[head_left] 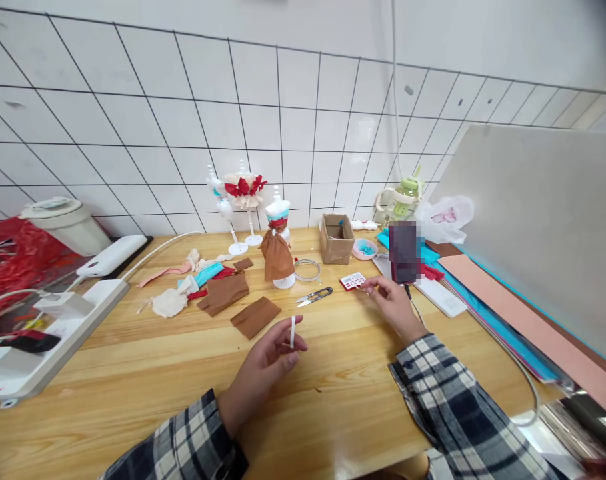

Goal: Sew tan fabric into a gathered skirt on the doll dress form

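My left hand (267, 363) hovers over the wooden table with its fingers apart and slightly curled; a narrow white band (293, 332) is around one finger. To the right, my right hand (390, 305) has its fingertips at the edge of a small red and white packet (353, 281); whether they grip it is too small to tell. Thread snips (315, 296) lie between the hands. Behind them a small dress form (279, 257) wears brown cloth with a red and blue top. Brown fabric pieces (255, 317) lie beyond my left hand.
Fabric scraps (170, 302) and a power strip (57, 340) are at left. More dress forms (245, 207) stand behind. A cardboard box (337, 240), a pink dish (365, 249), a propped phone (403, 253), a green bottle (400, 203) and long fabric strips (523, 300) are at right.
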